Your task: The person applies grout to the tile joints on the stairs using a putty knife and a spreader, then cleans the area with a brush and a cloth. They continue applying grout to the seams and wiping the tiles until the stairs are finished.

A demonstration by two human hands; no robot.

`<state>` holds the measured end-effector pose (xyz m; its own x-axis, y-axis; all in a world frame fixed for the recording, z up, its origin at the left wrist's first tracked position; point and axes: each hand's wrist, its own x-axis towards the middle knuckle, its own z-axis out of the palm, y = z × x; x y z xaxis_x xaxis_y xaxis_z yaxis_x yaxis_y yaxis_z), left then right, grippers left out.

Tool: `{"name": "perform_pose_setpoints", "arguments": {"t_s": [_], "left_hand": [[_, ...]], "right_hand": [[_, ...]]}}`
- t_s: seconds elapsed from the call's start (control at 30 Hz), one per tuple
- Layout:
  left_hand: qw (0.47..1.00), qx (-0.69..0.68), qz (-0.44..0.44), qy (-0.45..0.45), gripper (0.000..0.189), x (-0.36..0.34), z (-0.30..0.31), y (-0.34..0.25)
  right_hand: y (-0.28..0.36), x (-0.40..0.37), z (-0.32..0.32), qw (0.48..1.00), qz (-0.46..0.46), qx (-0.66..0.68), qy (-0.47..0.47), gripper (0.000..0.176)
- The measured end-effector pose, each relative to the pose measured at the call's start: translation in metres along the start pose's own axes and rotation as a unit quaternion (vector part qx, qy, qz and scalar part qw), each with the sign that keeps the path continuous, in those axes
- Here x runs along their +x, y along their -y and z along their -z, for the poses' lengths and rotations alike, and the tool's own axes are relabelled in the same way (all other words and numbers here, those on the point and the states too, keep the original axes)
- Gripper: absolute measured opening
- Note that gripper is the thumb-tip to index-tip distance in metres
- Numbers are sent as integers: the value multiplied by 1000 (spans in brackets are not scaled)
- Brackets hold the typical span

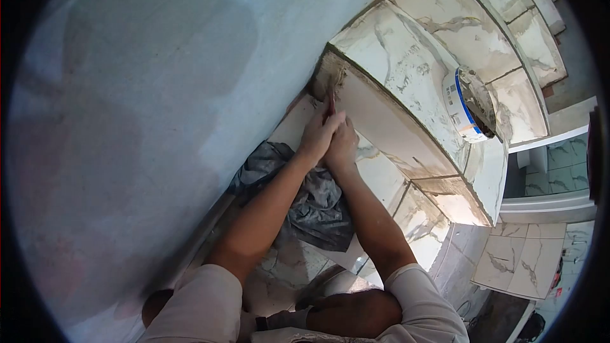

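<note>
My left hand (318, 138) and my right hand (343, 147) are pressed together, both closed around a thin tool with a dark red handle (330, 103). Its far end reaches up to grey-brown mortar (333, 75) on the stair riser (387, 114), beside the wall. I cannot make out the shape of the tool's tip. Beneath my wrists and forearms, a crumpled dark grey cloth or sheet (318, 194) lies on the step below.
The pale plastered wall (146, 101) rises close on my left. A white bucket with a blue rim (462, 105), mortar inside, lies tilted on the marble-patterned tread (406, 57). More tiled steps (470, 19) curve upward at the right. Tiles (518, 257) show at lower right.
</note>
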<state>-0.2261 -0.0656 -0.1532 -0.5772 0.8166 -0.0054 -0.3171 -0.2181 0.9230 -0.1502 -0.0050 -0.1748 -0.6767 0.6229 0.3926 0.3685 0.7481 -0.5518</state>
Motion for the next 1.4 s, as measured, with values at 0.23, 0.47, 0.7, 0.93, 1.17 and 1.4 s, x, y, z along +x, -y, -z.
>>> {"name": "perform_pose_setpoints", "arguments": {"t_s": [0.23, 0.47, 0.7, 0.93, 1.17, 1.4], "left_hand": [[982, 92, -104, -128, 69, 8, -7, 18], [995, 0, -6, -102, 60, 18, 4, 9], [1000, -8, -10, -20, 65, -5, -3, 2], [980, 97, -74, -157, 61, 22, -7, 9], [990, 94, -91, -46, 72, -3, -11, 9], [975, 122, -100, -154, 75, 21, -15, 0]], "right_hand": [[-2, 17, -6, 993, 57, 106, 0, 18], [0, 22, -21, 999, -22, 26, 28, 19], [3, 2, -8, 999, 22, 42, 7, 18], [-5, 31, -19, 996, -15, 83, 34, 23], [4, 0, 9, 997, -15, 72, -12, 24], [-13, 39, -11, 989, 55, 138, -9, 20]]}}
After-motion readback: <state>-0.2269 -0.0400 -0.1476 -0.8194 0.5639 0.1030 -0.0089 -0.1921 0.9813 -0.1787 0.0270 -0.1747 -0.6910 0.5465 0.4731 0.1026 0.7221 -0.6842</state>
